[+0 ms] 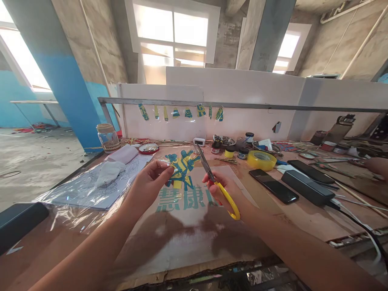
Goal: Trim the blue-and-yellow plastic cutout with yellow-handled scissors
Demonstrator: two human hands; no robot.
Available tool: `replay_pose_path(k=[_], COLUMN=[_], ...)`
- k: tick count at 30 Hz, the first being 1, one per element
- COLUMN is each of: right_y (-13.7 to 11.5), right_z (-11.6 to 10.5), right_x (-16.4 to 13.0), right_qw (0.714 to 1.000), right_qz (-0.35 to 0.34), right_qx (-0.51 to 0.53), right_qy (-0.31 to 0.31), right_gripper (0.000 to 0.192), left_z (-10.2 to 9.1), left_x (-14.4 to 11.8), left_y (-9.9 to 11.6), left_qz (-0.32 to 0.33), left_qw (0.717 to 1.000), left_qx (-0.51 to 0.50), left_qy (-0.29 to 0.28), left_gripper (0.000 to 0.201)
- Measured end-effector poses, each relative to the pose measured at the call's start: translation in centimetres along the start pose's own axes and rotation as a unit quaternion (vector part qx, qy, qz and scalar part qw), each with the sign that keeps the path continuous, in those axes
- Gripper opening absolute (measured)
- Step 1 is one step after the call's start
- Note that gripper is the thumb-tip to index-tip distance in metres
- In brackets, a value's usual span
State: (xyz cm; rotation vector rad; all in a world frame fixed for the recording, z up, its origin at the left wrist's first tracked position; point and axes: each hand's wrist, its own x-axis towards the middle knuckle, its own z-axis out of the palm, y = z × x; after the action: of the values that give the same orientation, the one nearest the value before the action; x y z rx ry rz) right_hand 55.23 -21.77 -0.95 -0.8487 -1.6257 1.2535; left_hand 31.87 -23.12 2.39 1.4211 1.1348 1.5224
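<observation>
Between thumb and fingertips, my left hand [154, 178] pinches the edge of a clear plastic cutout [182, 169] patterned in blue and yellow. The cutout is held above the table, over a sheet with large green characters [183, 200]. My right hand [226, 188] grips a pair of scissors [206, 165] by the yellow handle, blades pointing up and away from me. The blade tips are close to the cutout's right edge; whether they touch it I cannot tell. Several similar small cutouts [188, 112] hang in a row from a metal bar behind.
Left lie a plastic-covered drawing [87, 190], white cloths [112, 173] and a glass jar [108, 138]. Right are paint jars [229, 152], a tape roll [261, 160], a phone [273, 186] and a black power adapter [307, 188]. Another person's hand [377, 166] shows at far right.
</observation>
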Motion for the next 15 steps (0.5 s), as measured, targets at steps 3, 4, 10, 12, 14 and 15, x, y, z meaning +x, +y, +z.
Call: replay_pose_path(k=[3, 4, 10, 12, 14, 15], right_y=[0.0, 0.0, 0.2, 0.1, -0.3, -0.4], right_z=[0.1, 0.1, 0.0, 0.0, 0.1, 0.1], right_x=[0.0, 0.1, 0.1, 0.1, 0.0, 0.0], right_qw=[1.0, 1.0, 0.999, 1.0, 0.999, 0.999], right_qz=[0.009, 0.013, 0.032, 0.025, 0.032, 0.039], right_qx=[0.007, 0.004, 0.008, 0.009, 0.01, 0.011], right_qy=[0.002, 0.004, -0.002, 0.0, -0.003, -0.004], right_gripper=[0.051, 0.049, 0.045, 0.048, 0.049, 0.049], left_z=[0.0, 0.0, -0.1, -0.1, -0.1, -0.1], left_x=[0.1, 0.1, 0.0, 0.0, 0.0, 0.0], left_y=[0.1, 0.1, 0.8, 0.9, 1.1, 1.1], left_qz=[-0.002, -0.004, -0.009, -0.015, -0.019, -0.021], left_qw=[1.0, 1.0, 1.0, 0.999, 0.999, 0.999], left_qx=[-0.005, -0.007, -0.025, -0.027, -0.024, -0.024], left_qy=[-0.001, -0.001, 0.011, 0.018, 0.021, 0.022], left_gripper=[0.046, 0.046, 0.05, 0.051, 0.051, 0.051])
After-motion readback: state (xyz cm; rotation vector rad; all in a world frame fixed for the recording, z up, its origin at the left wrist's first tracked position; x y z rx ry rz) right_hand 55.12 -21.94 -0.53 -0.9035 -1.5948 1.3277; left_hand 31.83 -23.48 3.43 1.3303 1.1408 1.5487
